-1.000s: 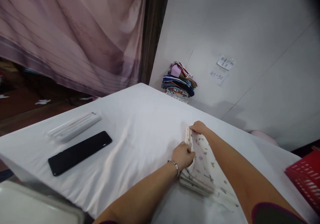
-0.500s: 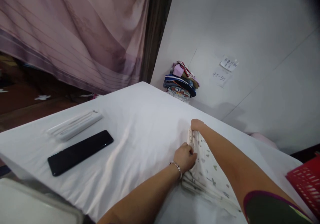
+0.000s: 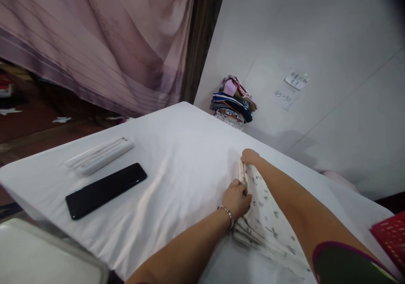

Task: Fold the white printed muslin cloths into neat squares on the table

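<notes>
A folded white cloth with small printed shapes (image 3: 267, 223) lies on the white-covered table (image 3: 177, 166). My left hand (image 3: 236, 199), with a bracelet at the wrist, is closed and pinches the cloth's near-left edge. My right hand (image 3: 249, 156) is closed on the cloth's far corner, its arm lying across the fabric. The cloth shows several stacked layers at its left side.
A black flat phone-like slab (image 3: 106, 190) and a white remote-like bar (image 3: 101, 156) lie at the left of the table. A stack of folded colourful clothes (image 3: 233, 102) sits by the wall. A red basket (image 3: 392, 237) is at the right edge. A paper note (image 3: 295, 79) hangs on the wall.
The view has drifted slightly. Both hands keep their grip on the cloth's edge and have pressed it a little flatter.
</notes>
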A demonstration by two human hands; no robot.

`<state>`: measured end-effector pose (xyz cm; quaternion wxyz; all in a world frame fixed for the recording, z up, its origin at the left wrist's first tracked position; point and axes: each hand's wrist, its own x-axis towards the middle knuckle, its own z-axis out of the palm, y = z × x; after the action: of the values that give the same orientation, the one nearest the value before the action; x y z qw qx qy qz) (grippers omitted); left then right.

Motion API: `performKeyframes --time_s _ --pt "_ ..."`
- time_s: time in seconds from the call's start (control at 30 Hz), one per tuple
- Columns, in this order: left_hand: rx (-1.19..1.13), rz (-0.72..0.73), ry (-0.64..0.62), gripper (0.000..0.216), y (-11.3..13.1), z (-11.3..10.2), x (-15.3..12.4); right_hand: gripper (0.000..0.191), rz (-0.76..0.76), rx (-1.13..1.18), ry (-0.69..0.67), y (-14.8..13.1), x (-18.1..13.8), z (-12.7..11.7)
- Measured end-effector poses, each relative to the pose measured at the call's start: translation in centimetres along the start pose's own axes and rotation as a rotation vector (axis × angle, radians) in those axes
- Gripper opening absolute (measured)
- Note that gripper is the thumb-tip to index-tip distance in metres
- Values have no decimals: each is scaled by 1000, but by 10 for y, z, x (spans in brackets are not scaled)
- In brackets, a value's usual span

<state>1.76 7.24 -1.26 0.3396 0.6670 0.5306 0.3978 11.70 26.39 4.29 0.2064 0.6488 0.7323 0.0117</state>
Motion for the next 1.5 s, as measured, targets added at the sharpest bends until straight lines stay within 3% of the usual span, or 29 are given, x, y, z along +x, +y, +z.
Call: performKeyframes --time_s 0.17,0.53,0.9,1.0,1.13,1.37,1.5 --pt "-78 -7 53 10 0 3 0 29 -22 48 -8 -1 -1 0" --pt "-86 47 -5 7 0 2 2 28 -63 118 32 -9 -9 -4" --pt "-120 53 27 6 2 0 1 24 -110 244 63 -23 -11 -4" --pt "-105 75 16 6 3 0 0 22 -103 304 34 -19 -16 -3" --pt "-79 82 -1 6 3 0 0 36 -89 357 -6 -14 -28 -5" --pt "-69 70 23 12 9 -1 -4 53 -46 261 39 -18 -55 -5" --pt "-80 37 30 8 16 -3 -7 40 -54 255 18 -17 -65 -1"
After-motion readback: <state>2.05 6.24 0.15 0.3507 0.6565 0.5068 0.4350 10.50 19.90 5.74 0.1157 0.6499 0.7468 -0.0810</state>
